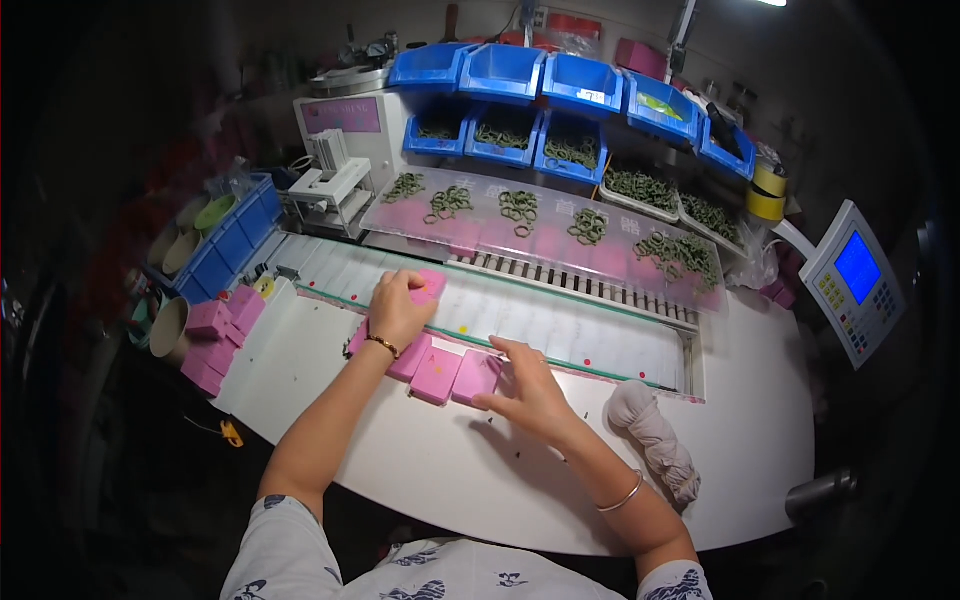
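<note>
My left hand (400,312) reaches over the long white strip, its fingers curled on a pink block (432,284). My right hand (540,395) is spread beside another pink block (474,376) on the near side of the strip. Its thumb lies by that block's near edge and its forefinger by the far edge. To the left of it, a pink block with a small mark (436,375) lies in the same row, and further blocks there are partly hidden by my left wrist.
Small green ring-shaped pieces (520,208) lie in piles on a clear panel behind the strip. Blue bins (503,72) stand above it. A stack of pink blocks (212,350) is at left. A rolled grey cloth (652,440) and a keypad with blue screen (855,280) are at right.
</note>
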Motion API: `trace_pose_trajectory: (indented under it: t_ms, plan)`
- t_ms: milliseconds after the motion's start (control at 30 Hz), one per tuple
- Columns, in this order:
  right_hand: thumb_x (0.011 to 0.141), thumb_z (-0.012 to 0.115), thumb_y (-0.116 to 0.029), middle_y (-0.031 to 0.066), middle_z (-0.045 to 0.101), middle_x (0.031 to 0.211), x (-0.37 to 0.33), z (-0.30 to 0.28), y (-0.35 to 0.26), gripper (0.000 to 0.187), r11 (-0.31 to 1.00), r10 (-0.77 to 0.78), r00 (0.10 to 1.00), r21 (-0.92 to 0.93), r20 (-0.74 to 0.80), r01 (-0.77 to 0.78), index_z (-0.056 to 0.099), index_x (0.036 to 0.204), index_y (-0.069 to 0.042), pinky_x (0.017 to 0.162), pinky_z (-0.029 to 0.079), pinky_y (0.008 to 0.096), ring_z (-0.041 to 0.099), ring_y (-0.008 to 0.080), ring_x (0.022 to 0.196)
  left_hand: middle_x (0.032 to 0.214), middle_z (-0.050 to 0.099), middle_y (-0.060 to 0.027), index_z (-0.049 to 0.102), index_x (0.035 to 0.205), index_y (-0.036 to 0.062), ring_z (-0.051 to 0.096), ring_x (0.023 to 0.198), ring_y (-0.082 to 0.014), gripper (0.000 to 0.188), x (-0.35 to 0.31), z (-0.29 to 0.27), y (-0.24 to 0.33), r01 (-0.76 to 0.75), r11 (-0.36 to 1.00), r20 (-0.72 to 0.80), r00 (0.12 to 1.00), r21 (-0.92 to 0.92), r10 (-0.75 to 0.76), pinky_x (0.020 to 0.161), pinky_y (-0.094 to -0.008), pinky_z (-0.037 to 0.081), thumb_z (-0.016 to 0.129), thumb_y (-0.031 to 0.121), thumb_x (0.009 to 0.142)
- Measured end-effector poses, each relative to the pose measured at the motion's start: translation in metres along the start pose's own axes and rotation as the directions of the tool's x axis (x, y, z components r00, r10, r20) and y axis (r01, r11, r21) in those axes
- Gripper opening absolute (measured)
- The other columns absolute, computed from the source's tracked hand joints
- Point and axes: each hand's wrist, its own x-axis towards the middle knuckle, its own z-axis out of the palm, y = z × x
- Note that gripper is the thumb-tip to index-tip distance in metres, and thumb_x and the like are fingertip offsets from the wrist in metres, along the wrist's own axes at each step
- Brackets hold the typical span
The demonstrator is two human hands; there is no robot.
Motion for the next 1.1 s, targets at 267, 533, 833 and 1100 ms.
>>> trace_pose_trajectory:
  t_ms: [267, 533, 833, 1100]
  plan:
    - [0.07, 0.082, -0.023, 0.0203, 0.054, 0.126, 0.007, 0.007, -0.004, 0.077, 0.982, -0.024, 0.997, -0.186, 0.069, 0.036, 0.046, 0.134, 0.0, 0.102, 0.042, 0.0455, 0.048, 0.039, 0.12, 0.109, 0.061, -0.0147, 0.066, 0.097, 0.0089, 0.057, 0.105, -0.0341, 0.031, 0.03, -0.009, -0.035, 0.106, 0.968, -0.045, 0.994, 0.229, -0.099, 0.094, -0.0417, 0.049, 0.077, 0.023, 0.071]
    - [0.069, 0.08, -0.026, 0.0217, 0.058, 0.119, -0.025, -0.034, -0.002, 0.075, 0.98, -0.112, 0.992, -0.171, -0.059, 0.1, 0.048, 0.131, 0.003, 0.102, 0.041, 0.0456, 0.053, 0.0386, 0.113, 0.119, 0.053, -0.0099, 0.065, 0.106, 0.0125, 0.047, 0.119, -0.0306, 0.038, 0.026, -0.01, -0.005, 0.086, 0.915, -0.075, 0.995, 0.394, -0.061, 0.1, -0.0453, 0.037, 0.079, 0.029, 0.075]
    - [0.07, 0.08, -0.028, 0.0212, 0.057, 0.113, -0.073, -0.067, 0.001, 0.069, 0.963, -0.047, 0.996, -0.262, 0.08, 0.067, 0.053, 0.127, 0.001, 0.096, 0.045, 0.0445, 0.053, 0.0389, 0.107, 0.11, 0.06, -0.0079, 0.064, 0.105, 0.0093, 0.056, 0.109, -0.0287, 0.027, 0.011, 0.01, 0.093, -0.448, 0.893, 0.093, 0.888, -0.044, 0.45, 0.095, -0.0426, 0.039, 0.073, 0.022, 0.082]
    - [0.072, 0.077, -0.032, 0.0192, 0.054, 0.121, -0.084, -0.061, 0.016, 0.07, 0.98, -0.029, 0.996, -0.192, 0.081, 0.045, 0.052, 0.129, 0.0, 0.097, 0.045, 0.0443, 0.051, 0.0369, 0.113, 0.088, 0.066, -0.0116, 0.067, 0.091, 0.0032, 0.065, 0.084, -0.027, 0.013, 0.077, 0.037, 0.137, -0.596, 0.793, 0.038, 0.796, -0.125, 0.604, 0.076, -0.0377, 0.05, 0.069, 0.014, 0.084]
